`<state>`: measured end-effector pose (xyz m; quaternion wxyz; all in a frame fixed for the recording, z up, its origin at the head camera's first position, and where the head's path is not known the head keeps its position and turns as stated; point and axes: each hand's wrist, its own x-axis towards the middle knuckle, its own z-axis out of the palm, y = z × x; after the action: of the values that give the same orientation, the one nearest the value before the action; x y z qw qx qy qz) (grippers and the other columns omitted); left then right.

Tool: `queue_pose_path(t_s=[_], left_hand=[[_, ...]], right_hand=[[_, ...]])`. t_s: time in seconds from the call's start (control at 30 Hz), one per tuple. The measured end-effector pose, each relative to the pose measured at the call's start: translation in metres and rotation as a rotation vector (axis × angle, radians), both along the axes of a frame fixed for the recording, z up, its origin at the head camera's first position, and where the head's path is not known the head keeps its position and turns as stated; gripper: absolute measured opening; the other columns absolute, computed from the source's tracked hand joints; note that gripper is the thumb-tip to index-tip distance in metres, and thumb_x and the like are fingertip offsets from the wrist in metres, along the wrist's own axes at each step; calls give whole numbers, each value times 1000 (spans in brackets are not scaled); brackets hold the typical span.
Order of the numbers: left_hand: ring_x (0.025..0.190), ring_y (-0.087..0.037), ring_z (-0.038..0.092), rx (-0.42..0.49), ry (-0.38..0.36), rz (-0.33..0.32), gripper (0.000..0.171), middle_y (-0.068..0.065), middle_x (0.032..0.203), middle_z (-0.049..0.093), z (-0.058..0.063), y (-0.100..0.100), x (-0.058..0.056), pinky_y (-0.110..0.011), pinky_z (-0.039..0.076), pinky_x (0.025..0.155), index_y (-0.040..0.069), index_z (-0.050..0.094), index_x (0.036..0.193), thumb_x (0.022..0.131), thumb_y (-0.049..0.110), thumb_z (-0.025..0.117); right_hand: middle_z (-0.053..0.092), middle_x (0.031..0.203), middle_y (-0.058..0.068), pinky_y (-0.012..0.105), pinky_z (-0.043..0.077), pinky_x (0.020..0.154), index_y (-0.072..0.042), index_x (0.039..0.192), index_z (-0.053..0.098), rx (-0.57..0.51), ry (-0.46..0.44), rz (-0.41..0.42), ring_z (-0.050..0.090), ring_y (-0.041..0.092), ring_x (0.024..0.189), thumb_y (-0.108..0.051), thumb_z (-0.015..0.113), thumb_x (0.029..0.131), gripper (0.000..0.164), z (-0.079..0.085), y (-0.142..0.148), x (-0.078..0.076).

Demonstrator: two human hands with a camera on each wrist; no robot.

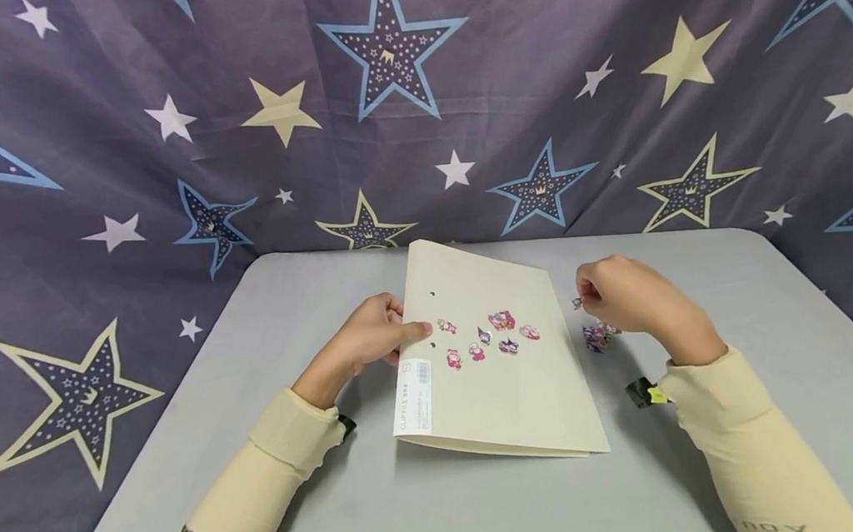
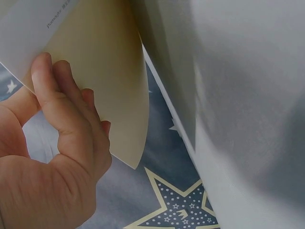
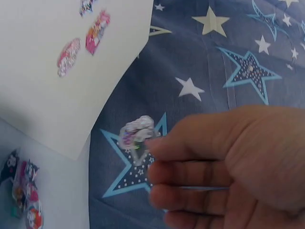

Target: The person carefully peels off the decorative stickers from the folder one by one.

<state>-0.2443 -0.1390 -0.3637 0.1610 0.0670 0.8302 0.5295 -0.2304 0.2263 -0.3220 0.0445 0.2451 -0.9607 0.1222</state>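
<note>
A cream clip file folder [image 1: 512,401] is tilted up off the table, with several small cartoon stickers [image 1: 502,320] on its cover. My left hand [image 1: 371,330] grips the folder's left edge, thumb on the cover and fingers behind; the left wrist view shows those fingers [image 2: 66,105] against the underside. To the folder's right, my right hand [image 1: 628,296] pinches one small sticker [image 3: 138,133] between thumb and fingertip. Below that hand a small pile of loose stickers [image 1: 597,337] lies on the table, partly hidden by the hand in the head view.
The grey table [image 1: 325,508] spreads under everything. Behind it hangs a dark star-patterned cloth [image 1: 230,64]. A white label [image 1: 414,396] is on the folder's lower left, near two punched holes. Dark bands [image 1: 639,393] sit at both wrists.
</note>
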Motion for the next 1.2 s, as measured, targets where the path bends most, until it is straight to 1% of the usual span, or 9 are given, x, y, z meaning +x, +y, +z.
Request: queue_pose_path(t_s=[0.17,0.27,0.37,0.47,0.6,0.77,0.87,0.97,1.2], left_hand=[[67,-27,73,8,3,-2,37,-17,87,69,0,1,-1,-35,59,55,-3,53,111,92,17,77],[67,-27,73,12,2,-4,36,-17,87,69,-1,1,-1,-35,59,54,-3,53,111,92,17,77],[67,-27,73,10,2,-5,37,-17,87,69,-1,1,-1,-35,59,55,-3,52,111,92,17,77],[67,-27,73,5,2,-4,37,-17,88,69,-1,1,-1,-36,59,55,-2,52,111,92,18,77],[68,-28,73,11,-3,-2,38,-18,88,68,0,1,-1,-37,60,56,-2,51,112,92,17,77],[68,-27,73,12,-3,-3,38,-18,88,69,-1,1,-1,-36,60,56,-3,51,112,92,17,77],[67,-27,73,7,1,-4,38,-17,87,69,-1,1,0,-36,59,55,-2,51,112,92,17,77],[67,-27,73,9,3,-6,38,-17,87,69,0,1,-1,-36,59,55,-2,52,112,92,17,77],[66,-26,73,7,0,-4,37,-17,86,69,1,1,0,-34,58,54,-2,52,111,92,17,77]], right_hand=[[59,69,-2,34,43,61,-12,76,64,36,-71,-30,50,15,61,4,61,87,20,-3,12,-4],[56,67,-2,33,39,61,-13,71,61,61,-99,-59,46,16,62,6,59,84,24,-3,17,-6],[54,66,-1,33,37,61,-14,69,59,77,-121,-79,45,17,62,6,58,85,26,-4,18,-6],[54,67,-1,33,38,61,-15,69,59,83,-117,-73,45,17,63,5,57,85,26,-5,18,-7],[55,67,-3,33,39,61,-16,69,60,81,-84,-45,47,17,63,5,58,84,25,-7,13,-7],[56,68,-3,33,41,60,-15,71,61,81,-58,-29,48,16,62,2,62,88,25,-9,4,-5],[56,68,-2,34,41,60,-15,73,61,77,-56,-28,49,16,62,-1,64,92,24,-11,-1,-4],[56,69,-2,34,42,60,-14,75,62,61,-49,-19,49,15,60,-2,66,94,22,-14,-7,-4],[60,72,-2,31,43,59,-12,79,66,15,-67,28,50,13,61,-3,69,93,16,-26,-24,-5]])
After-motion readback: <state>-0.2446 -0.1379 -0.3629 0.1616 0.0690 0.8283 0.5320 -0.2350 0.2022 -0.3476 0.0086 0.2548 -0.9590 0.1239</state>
